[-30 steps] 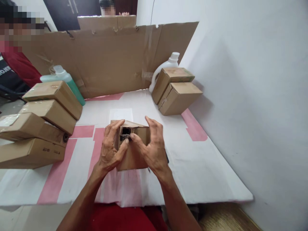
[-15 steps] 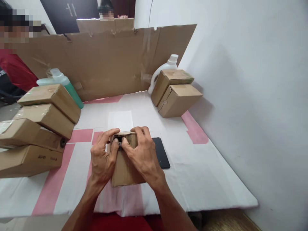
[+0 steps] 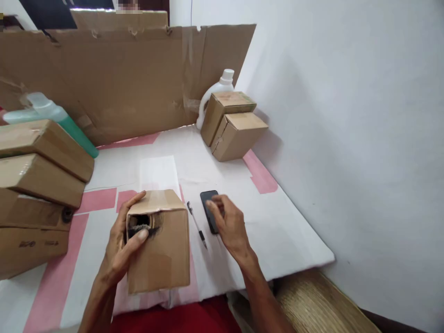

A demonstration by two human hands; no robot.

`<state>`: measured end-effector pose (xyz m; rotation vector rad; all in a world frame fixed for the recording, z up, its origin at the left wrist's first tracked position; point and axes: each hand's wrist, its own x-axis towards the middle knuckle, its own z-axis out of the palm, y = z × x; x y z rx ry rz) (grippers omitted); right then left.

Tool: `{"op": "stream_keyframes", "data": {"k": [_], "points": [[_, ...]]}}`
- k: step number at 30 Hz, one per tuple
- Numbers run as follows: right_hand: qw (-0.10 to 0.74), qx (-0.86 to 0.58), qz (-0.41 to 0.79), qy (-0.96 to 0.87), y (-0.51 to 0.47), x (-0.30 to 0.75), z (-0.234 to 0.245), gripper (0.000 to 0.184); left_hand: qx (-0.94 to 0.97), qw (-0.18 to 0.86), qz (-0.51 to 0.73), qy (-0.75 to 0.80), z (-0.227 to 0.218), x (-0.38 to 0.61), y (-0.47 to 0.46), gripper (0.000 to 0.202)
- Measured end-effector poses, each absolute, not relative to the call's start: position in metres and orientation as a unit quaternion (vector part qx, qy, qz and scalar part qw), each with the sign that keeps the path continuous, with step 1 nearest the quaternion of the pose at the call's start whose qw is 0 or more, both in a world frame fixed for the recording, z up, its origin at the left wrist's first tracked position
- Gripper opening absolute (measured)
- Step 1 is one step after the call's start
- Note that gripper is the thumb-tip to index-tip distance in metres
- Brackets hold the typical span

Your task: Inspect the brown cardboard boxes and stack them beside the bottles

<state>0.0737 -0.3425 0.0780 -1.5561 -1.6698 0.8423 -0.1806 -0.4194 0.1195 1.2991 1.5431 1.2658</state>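
Observation:
My left hand (image 3: 123,247) grips a small cardboard box (image 3: 161,252) near the table's front edge, thumb at a torn dark hole in its upper left face. My right hand (image 3: 227,224) reaches over a black phone (image 3: 209,210) lying flat on the white and pink table cover (image 3: 277,222), its fingers curled and touching the phone's near end. A pen (image 3: 196,225) lies between the box and the phone.
Several stacked cardboard boxes (image 3: 38,180) fill the left side, with a green bottle (image 3: 58,121) behind them. Two boxes (image 3: 234,125) and a white jug (image 3: 217,90) stand at the back right. A cardboard sheet (image 3: 132,78) walls the back. A white wall is close on the right.
My right hand has left the box and moved right onto the phone. The left hand alone now holds the box, pulled nearer and left. The pen has come into sight.

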Motion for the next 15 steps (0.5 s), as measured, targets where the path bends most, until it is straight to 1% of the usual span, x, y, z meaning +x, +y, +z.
{"op": "stream_keyframes", "data": {"k": [2, 3, 4, 5, 6, 9, 11, 13, 14, 15], "points": [[0.199, -0.619, 0.299, -0.698, -0.352, 0.082, 0.055, 0.022, 0.488, 0.391, 0.506, 0.594, 0.117, -0.178, -0.423, 0.073], [0.142, -0.621, 0.29, -0.714, -0.358, 0.081, 0.045, 0.016, 0.477, 0.392, 0.513, 0.596, 0.117, -0.176, -0.423, 0.071], [0.105, -0.625, 0.281, -0.72, -0.363, 0.077, 0.037, 0.01, 0.469, 0.389, 0.52, 0.598, 0.117, -0.174, -0.422, 0.068], [0.097, -0.633, 0.276, -0.717, -0.368, 0.072, 0.029, 0.007, 0.467, 0.381, 0.527, 0.6, 0.118, -0.172, -0.42, 0.067], [0.11, -0.638, 0.278, -0.71, -0.372, 0.066, 0.023, 0.008, 0.47, 0.374, 0.529, 0.599, 0.118, -0.17, -0.419, 0.066], [0.194, -0.623, 0.311, -0.691, -0.376, 0.054, 0.01, 0.019, 0.499, 0.372, 0.508, 0.596, 0.119, -0.172, -0.414, 0.066], [0.232, -0.6, 0.336, -0.688, -0.372, 0.056, 0.007, 0.023, 0.519, 0.374, 0.489, 0.593, 0.119, -0.176, -0.415, 0.065], [0.25, -0.585, 0.361, -0.682, -0.365, 0.064, 0.01, 0.025, 0.543, 0.362, 0.473, 0.592, 0.118, -0.181, -0.417, 0.067], [0.278, -0.581, 0.39, -0.658, -0.361, 0.069, 0.015, 0.024, 0.554, 0.356, 0.465, 0.591, 0.117, -0.182, -0.418, 0.07], [0.325, -0.577, 0.426, -0.616, -0.358, 0.074, 0.024, 0.023, 0.565, 0.351, 0.457, 0.59, 0.115, -0.182, -0.419, 0.071]]}}
